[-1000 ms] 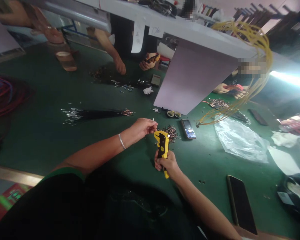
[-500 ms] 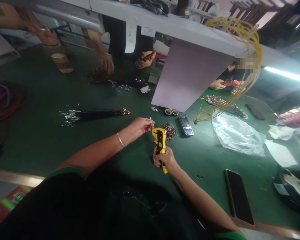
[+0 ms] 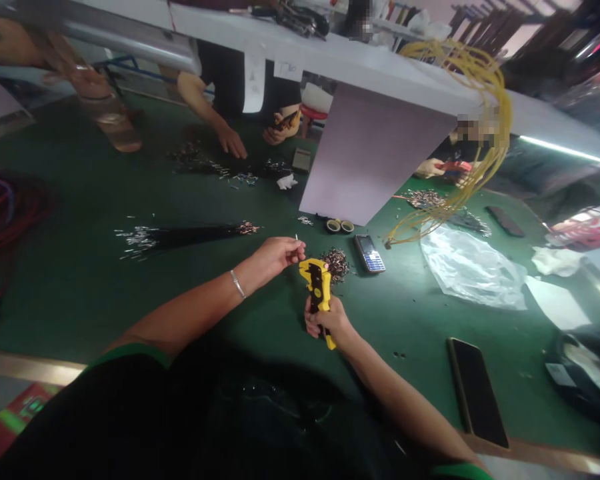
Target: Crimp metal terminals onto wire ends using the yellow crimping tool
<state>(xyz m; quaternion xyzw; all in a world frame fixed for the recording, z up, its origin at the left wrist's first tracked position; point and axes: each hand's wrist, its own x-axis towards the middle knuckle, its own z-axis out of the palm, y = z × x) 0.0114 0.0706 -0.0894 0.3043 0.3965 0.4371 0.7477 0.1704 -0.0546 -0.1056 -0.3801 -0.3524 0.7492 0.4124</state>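
Note:
My right hand (image 3: 330,317) is wrapped round the grip of a yellow and black wire stripper (image 3: 317,287), its jaws pointing up and left. My left hand (image 3: 284,252) is closed in a pinch, just left of and above the jaws. A tiny whitish tip (image 3: 297,237) sticks up from its fingertips; the kind of piece is too small to make out. Behind the stripper lies a heap of small copper-coloured and dark bits (image 3: 337,265). To the left, a bundle of black wires (image 3: 195,233) lies on the green table, with silvery ends at left and bare copper ends at right.
A keypad phone (image 3: 369,254), tape rolls (image 3: 340,226) and a clear plastic bag (image 3: 473,267) lie to the right. A smartphone (image 3: 477,393) rests near the front edge. Yellow wires (image 3: 503,127) hang from the shelf (image 3: 380,70). Across the table, a co-worker's hand (image 3: 233,141) reaches over loose pieces.
The camera view has shifted slightly. My hands and the stripper keep nearly the same place. Across the table, the co-worker's hand has moved right and flattened.

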